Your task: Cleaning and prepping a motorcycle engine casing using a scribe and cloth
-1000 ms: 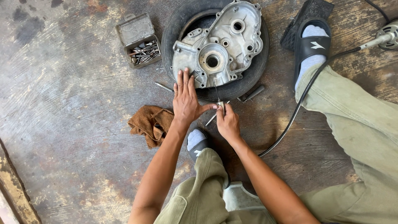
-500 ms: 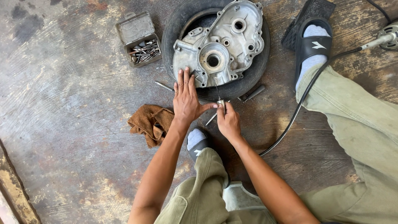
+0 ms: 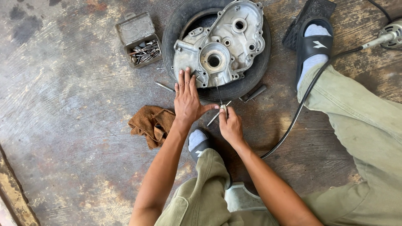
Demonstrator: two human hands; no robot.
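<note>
1. My left hand is flat and spread, fingertips pressing the near edge of the engine cover that sits on the old tyre on the floor. That grip isn't wrapped around anything, it's just bracing.
2. My right hand is pinched tight on a small tap wrench with a thin tap sticking out of it. It's just in front of the tyre, right beside my left thumb.
3. Direction: the thin shaft runs away from me toward the cover's lower edge, so its long axis goes near-to-far. The crossbar sits slanted across it.
4. Biggest worry, I reckon: that shaft is skinny, so any sideways lean would probably snap it.
5. The cover only rests on rubber. If my left hand slips, it could rock.
6. The black cable near my right elbow and the brown rag by my left wrist could snag.
</note>
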